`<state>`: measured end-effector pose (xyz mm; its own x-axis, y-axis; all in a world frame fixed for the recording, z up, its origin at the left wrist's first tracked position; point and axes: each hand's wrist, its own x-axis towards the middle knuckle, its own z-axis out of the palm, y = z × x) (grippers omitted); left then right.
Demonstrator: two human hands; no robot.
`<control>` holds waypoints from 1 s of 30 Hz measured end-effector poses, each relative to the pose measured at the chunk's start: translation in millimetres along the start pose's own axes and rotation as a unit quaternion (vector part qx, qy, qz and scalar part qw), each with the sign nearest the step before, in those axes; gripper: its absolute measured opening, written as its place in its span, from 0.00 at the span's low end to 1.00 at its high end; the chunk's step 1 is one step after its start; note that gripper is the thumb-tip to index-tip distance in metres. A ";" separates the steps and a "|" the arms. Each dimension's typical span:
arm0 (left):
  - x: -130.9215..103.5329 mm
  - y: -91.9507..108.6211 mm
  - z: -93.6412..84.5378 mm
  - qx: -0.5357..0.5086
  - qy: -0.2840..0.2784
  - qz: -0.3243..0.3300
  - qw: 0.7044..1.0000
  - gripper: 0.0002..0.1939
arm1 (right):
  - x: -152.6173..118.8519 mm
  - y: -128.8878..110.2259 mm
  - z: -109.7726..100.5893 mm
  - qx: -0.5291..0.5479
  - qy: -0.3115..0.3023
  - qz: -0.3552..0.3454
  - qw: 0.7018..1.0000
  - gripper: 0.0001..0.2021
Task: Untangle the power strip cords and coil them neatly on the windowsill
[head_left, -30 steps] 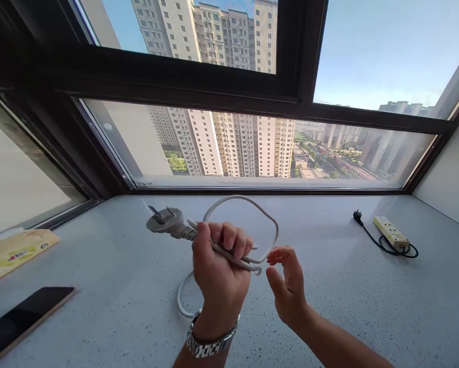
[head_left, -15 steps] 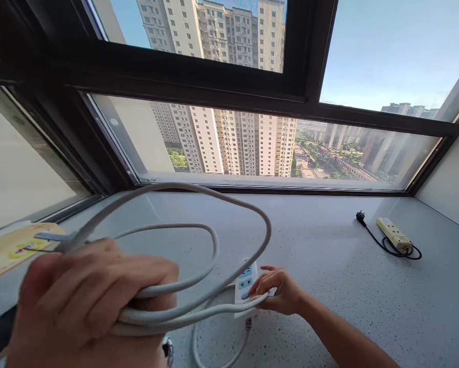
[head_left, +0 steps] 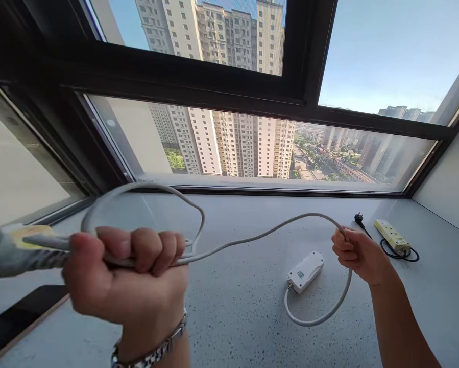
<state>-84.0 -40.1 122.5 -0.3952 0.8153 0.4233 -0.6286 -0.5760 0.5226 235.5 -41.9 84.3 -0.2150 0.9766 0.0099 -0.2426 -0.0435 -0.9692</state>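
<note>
My left hand (head_left: 133, 276) is closed in a fist around loops of a grey power cord (head_left: 248, 238). The cord's thick grey plug end (head_left: 18, 253) sticks out to the left of the fist, blurred and cut off by the picture's edge. My right hand (head_left: 355, 253) grips the same cord farther along, its fingers curled round it. Below this hand the cord curves down to a white power strip (head_left: 306, 272), which lies on the speckled counter (head_left: 244, 317) with its underside and a small label up.
At the right, a yellowish power strip (head_left: 392, 238) with a black cord and black plug (head_left: 359, 220) lies on the counter. Dark-framed windows (head_left: 252, 190) border the back and left. A yellow board (head_left: 32, 234) and a dark flat object (head_left: 22, 319) lie at the left.
My right hand has moved right and up, drawing a length of cord out from the left fist. The white power strip has shifted right and turned over, its sockets now hidden.
</note>
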 end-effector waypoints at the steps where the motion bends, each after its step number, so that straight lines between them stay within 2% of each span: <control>1: -0.4 -7.6 9.2 0.037 -0.008 0.024 0.999 0.22 | 3.0 3.2 8.7 0.034 0.017 -0.003 0.999 0.16; 3: -2.1 -25.0 21.3 0.090 -0.057 0.009 0.994 0.22 | 10.7 11.7 27.0 0.073 0.074 -0.029 0.994 0.15; 5: -6.7 -44.8 26.5 0.111 -0.112 -0.087 0.984 0.24 | 17.1 21.0 42.9 0.060 0.131 -0.078 0.987 0.17; 7: -15.9 -65.5 29.6 0.118 -0.137 -0.191 0.965 0.27 | 19.5 29.1 53.4 0.001 0.164 -0.140 0.977 0.19; 10: -37.3 -93.8 36.4 0.126 -0.160 -0.310 0.929 0.30 | 15.7 37.0 59.2 -0.121 0.169 -0.209 0.956 0.21; 12: -52.2 -107.4 41.4 0.131 -0.183 -0.356 0.907 0.31 | 10.9 40.0 60.9 -0.207 0.160 -0.242 0.934 0.21; 14: -63.5 -115.2 44.7 0.129 -0.187 -0.378 0.898 0.32 | 6.7 42.0 64.7 -0.292 0.137 -0.283 0.903 0.21; 18: -68.5 -118.2 44.6 0.121 -0.130 -0.378 0.909 0.32 | 4.2 47.6 80.3 -0.439 0.061 -0.346 0.827 0.23; 23: -54.5 -114.5 41.5 0.070 -0.101 -0.425 0.897 0.28 | 8.1 57.8 92.8 -0.555 0.086 -0.398 0.725 0.32; 27: -42.1 -104.8 40.7 -0.009 -0.055 -0.467 0.883 0.27 | 9.1 60.3 93.1 -0.569 0.088 -0.415 0.704 0.33; 30: -38.2 -96.6 40.9 -0.058 -0.043 -0.495 0.866 0.23 | 8.1 57.4 90.9 -0.562 0.051 -0.436 0.701 0.32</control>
<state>19.2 -18.0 86.1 0.4240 0.8959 -0.1330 -0.6959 0.4162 0.5852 133.8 -55.7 51.1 -0.3660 0.5410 0.7572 0.6717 0.7168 -0.1874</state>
